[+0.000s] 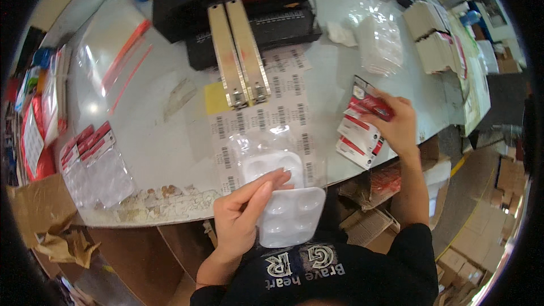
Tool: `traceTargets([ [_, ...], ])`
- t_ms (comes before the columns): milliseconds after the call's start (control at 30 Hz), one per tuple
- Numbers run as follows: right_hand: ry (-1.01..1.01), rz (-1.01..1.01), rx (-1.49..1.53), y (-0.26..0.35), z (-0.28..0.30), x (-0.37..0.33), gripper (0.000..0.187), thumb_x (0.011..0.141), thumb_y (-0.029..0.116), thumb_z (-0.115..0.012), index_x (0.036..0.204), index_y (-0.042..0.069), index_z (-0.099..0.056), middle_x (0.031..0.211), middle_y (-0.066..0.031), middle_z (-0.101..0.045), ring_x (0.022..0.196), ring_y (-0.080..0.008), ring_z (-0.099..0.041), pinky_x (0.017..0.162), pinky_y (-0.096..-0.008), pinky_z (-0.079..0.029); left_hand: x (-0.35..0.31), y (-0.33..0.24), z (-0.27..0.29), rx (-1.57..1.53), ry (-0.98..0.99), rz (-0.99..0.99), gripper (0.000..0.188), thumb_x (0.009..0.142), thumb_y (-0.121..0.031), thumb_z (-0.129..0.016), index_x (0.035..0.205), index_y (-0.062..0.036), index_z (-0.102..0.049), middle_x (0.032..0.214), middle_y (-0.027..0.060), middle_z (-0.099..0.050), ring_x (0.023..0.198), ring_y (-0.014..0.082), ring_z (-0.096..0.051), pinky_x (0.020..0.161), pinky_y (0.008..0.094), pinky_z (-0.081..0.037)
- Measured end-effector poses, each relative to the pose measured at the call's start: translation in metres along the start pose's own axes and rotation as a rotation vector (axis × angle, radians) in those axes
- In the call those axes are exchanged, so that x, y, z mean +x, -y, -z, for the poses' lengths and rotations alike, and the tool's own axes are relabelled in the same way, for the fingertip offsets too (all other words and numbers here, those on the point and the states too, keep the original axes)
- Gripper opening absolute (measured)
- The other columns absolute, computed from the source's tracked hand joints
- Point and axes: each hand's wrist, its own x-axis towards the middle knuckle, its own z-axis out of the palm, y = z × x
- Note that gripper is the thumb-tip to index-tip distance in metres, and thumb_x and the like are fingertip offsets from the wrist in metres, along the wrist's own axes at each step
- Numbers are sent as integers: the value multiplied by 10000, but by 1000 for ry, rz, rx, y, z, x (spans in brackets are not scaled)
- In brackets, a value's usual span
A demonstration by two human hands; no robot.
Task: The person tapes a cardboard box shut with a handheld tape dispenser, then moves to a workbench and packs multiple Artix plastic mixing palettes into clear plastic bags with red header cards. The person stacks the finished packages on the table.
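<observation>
Near the table's front edge, my left hand (241,212) is closed on a white plastic paint palette (292,218) with round wells, which is tilted toward me. Just beyond it, another white palette (275,164) lies in or under clear plastic film, partly covered by my fingers. To the right, my right hand (399,124) pinches a red and black printed card (371,102), its fingertips over the card's edge. Several red and white cards (360,136) lie fanned beneath that hand on the table.
A black machine (255,28) with two metal strips (241,51) stands at the back over barcode label sheets (260,116). Bagged palettes (99,173) with red headers lie left. Clear-wrapped palettes (381,42) and stacked cards (433,39) sit back right. Cardboard boxes (391,184) stand below the edge.
</observation>
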Motion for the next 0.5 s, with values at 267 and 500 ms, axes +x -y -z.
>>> traceTargets([
  [267,540,429,517,121,18,-10,291,767,137,-752,972,-16,-614,753,-98,-629,625,-103,-521,596,-256,-441,-6,-15,9,472,54,214,222,955,-88,-523,1112,29,-628,977,93,-696,845,74,-609,764,201,-472],
  [500,562,369,577,139,5,-8,216,770,151,-762,829,-3,-622,621,-28,-549,557,-56,-444,510,-228,-368,-5,-2,31,333,-33,10,181,952,-109,-538,922,45,-628,914,92,-694,803,77,-581,741,214,-460],
])
